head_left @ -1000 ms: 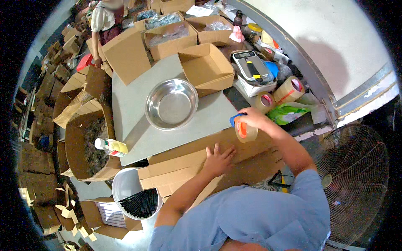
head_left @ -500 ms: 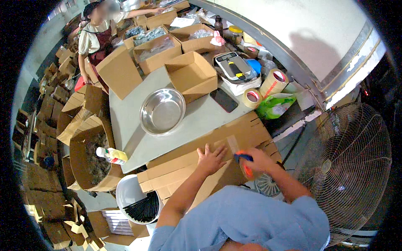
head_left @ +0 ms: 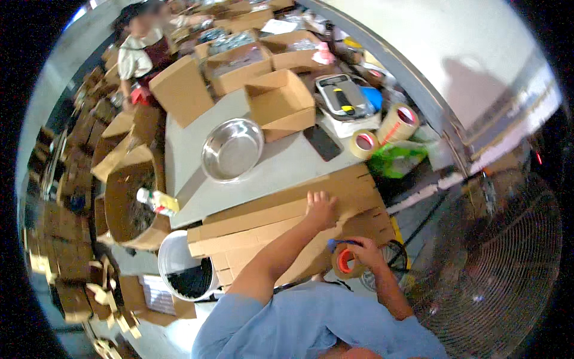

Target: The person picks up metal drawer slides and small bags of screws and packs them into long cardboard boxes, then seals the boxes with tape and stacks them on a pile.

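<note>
A partly folded cardboard box lies along the near edge of the grey table, in front of my body. My left hand rests on its upper face, fingers bent and holding nothing I can see. At the box's near right side, my right hand is closed around a tape dispenser with a blue upper part and a roll of tape on an orange-red core. The dispenser is tilted and partly covered by my fingers.
A steel bowl, an open carton, a phone and tape rolls stand on the table. A large fan is close at right; a white bucket stands at left. Another person works at far left.
My right hand has drawn the tape dispenser down and toward me, off the cardboard. My left hand has slid right and slightly away, its fingers now bent rather than spread. The view has shifted.
</note>
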A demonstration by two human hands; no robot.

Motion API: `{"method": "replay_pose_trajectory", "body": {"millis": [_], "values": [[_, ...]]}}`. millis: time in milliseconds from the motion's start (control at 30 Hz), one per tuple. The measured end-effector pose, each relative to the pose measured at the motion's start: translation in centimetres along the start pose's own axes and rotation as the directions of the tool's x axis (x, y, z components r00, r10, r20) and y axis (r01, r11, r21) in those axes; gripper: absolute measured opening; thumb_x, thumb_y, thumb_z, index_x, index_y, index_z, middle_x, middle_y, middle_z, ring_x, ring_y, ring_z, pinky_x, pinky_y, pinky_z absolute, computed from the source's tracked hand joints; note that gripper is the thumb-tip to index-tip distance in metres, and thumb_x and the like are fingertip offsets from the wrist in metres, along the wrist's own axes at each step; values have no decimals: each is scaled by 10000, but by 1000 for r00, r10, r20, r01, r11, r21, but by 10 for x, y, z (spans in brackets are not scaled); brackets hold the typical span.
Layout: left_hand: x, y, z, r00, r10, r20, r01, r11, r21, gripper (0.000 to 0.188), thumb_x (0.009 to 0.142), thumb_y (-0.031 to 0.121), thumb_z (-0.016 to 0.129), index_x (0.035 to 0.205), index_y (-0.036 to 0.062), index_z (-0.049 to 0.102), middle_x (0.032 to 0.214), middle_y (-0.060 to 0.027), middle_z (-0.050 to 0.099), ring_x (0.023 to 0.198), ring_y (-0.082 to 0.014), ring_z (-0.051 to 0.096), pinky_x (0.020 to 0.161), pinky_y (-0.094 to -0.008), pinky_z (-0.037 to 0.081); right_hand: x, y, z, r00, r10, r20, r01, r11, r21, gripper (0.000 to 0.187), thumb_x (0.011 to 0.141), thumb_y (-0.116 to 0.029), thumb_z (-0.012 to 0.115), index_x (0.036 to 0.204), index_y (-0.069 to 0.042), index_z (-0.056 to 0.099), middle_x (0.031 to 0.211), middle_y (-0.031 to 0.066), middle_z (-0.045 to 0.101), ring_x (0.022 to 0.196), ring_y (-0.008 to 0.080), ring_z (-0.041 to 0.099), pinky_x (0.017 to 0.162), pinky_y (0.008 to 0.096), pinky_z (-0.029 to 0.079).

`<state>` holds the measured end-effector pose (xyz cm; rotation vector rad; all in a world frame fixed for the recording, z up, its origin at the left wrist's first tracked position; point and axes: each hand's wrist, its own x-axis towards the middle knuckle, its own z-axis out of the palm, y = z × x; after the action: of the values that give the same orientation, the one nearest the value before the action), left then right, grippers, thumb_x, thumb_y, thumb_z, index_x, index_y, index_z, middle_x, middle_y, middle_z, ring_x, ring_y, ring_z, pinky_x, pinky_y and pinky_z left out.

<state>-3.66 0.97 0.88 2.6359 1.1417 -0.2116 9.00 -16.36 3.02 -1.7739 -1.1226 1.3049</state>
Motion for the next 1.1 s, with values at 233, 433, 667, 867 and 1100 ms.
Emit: {"method": "replay_pose_trajectory", "body": {"millis": [233,433,667,867,1100], "values": [[-77,-36,24,977,46,-209,-8,984,180,716,834,299,576,1440,219,204,1484,-172,168,1352,-376,183,1063,-552,180,-7,-38,23,993,-34,112,33,999,2,287,808,-202,639,1060,-66,654,983,75,663,859,149,610,775,299,493],[-208,-184,40,940,-43,-340,59,998,37,661,829,428,553,1410,279,275,1486,-74,214,1353,-364,189,1043,-580,198,-14,-100,87,972,-94,213,125,983,-136,326,809,-139,595,1092,22,604,943,54,630,818,112,573,737,257,471],[-281,-277,9,969,-52,-242,58,998,16,611,823,518,528,1375,400,294,1493,-69,188,1354,-397,161,1020,-643,181,76,-176,213,939,-338,70,340,940,-24,303,810,-194,603,1047,-8,636,967,84,654,883,172,601,794,292,466],[-279,-293,25,969,12,-247,-20,999,-32,582,849,493,501,1382,356,312,1510,-64,143,1366,-420,90,1051,-637,124,114,-240,297,976,-129,176,203,831,-517,332,799,-294,590,1005,-42,657,921,159,659,879,230,626,804,316,467],[-274,-300,37,959,30,-281,-36,999,-17,606,840,463,527,1389,349,298,1480,-69,210,1344,-426,151,1036,-640,160,104,-225,318,973,-225,42,192,704,-684,340,761,-307,582,1023,-107,665,894,176,657,793,348,625,703,391,493]]}}
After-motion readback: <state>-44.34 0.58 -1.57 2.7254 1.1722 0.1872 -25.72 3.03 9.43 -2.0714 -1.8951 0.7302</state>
